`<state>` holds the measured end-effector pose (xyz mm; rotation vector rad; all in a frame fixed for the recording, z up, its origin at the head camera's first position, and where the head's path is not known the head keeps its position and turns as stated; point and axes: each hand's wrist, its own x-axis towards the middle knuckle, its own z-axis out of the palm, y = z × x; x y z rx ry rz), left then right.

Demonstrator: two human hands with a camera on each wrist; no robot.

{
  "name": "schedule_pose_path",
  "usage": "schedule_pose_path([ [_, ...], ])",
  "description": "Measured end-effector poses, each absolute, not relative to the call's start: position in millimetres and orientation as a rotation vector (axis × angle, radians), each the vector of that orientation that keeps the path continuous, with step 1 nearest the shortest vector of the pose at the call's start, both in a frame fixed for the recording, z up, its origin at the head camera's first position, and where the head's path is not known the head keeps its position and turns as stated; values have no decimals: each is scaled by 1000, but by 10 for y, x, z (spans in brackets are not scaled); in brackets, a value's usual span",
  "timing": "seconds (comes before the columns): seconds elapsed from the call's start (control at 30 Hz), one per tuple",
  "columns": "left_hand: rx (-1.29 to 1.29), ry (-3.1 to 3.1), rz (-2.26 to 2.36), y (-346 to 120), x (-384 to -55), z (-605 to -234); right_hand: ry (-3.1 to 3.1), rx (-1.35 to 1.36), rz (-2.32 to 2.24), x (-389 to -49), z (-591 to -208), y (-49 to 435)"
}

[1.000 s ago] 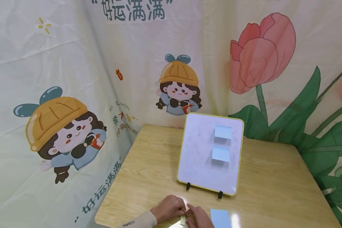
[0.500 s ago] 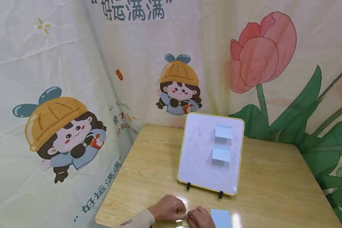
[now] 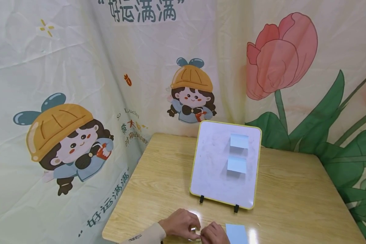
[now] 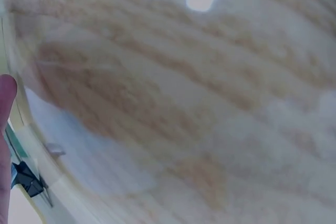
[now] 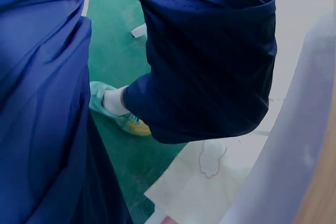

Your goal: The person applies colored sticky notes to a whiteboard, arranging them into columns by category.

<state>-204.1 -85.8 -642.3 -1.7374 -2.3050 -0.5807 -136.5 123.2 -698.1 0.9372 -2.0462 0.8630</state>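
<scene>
At the bottom of the head view, my left hand (image 3: 180, 223) and right hand (image 3: 214, 233) meet low over the table, fingers bent and fingertips together. A small pale yellow piece, seen under the fingertips half a second ago, is now hidden by them; I cannot tell how each hand holds it. Just right of the right hand lies a light blue paper sheet (image 3: 237, 234). Beyond the hands stands a whiteboard (image 3: 211, 162) with a yellow rim, bearing an upper blue sticky note (image 3: 239, 141) and a lower blue sticky note (image 3: 236, 165). The left wrist view catches one finger (image 4: 6, 98).
The whiteboard rests on black feet (image 3: 236, 208) on the wooden table (image 3: 158, 169). Printed cloth (image 3: 152, 51) hangs behind and to the left. The right wrist view shows dark blue clothing (image 5: 210, 61), a shoe (image 5: 118, 111) and the green floor (image 5: 115, 30).
The fingertips have shifted slightly around each other, and the pale yellow piece has passed out of sight beneath them. The whiteboard, its notes and the blue sheet stay put.
</scene>
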Motion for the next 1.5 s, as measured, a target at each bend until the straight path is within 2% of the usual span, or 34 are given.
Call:
schedule_pose_path([
  [0.23,-1778,-2288,-577,-866,-2057,-6460,-2137,855,928,-1291,-6981,1229],
  [0.53,-1793,-2334,-674,-860,-2089,-6406,-2122,895,933,-1300,-6984,1247],
  [0.83,-1735,-2374,-578,-842,-2106,-6434,-1989,1229,767,-1432,-7106,1307],
  [1.0,-1686,-2382,-543,-840,-2117,-6448,-1876,1325,648,-1462,-7164,1308],
  [1.5,-1679,-2382,-544,-836,-2121,-6413,-2103,1237,483,-1377,-7157,1380],
])
